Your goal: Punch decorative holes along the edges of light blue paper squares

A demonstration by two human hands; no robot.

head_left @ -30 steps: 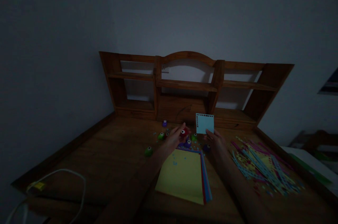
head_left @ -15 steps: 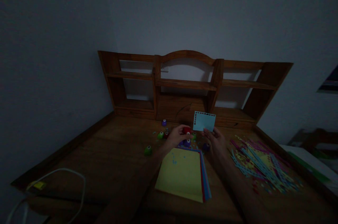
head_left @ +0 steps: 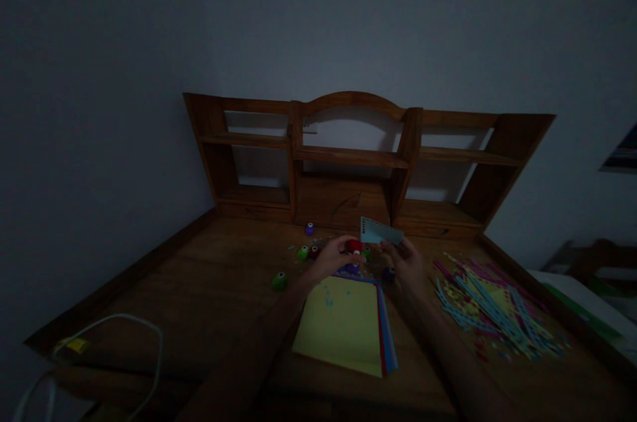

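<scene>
My left hand (head_left: 334, 255) is closed around a red craft hole punch (head_left: 353, 246), above the far edge of a stack of coloured paper. Just to its right, my right hand (head_left: 405, 259) pinches a small light-blue paper sheet (head_left: 381, 231) by its lower edge. The sheet is tilted, and small holes run along its margin. It is apart from or barely near the punch; I cannot tell which. Yellow paper (head_left: 343, 326) tops the stack, with blue bits scattered on it. A purple punch (head_left: 352, 269) lies below my left fingers, another purple punch (head_left: 389, 273) beside my right wrist.
Green punches (head_left: 279, 281) and a small purple punch (head_left: 309, 229) stand on the left and back of the desk. At right lies a heap of punched paper strips (head_left: 490, 306). A wooden shelf unit (head_left: 348, 156) closes the back. A white cable (head_left: 160, 349) loops at front left.
The light-blue sheet has tipped from facing me to a flatter angle and sits slightly lower and further left. My left hand still holds the red punch in about the same place.
</scene>
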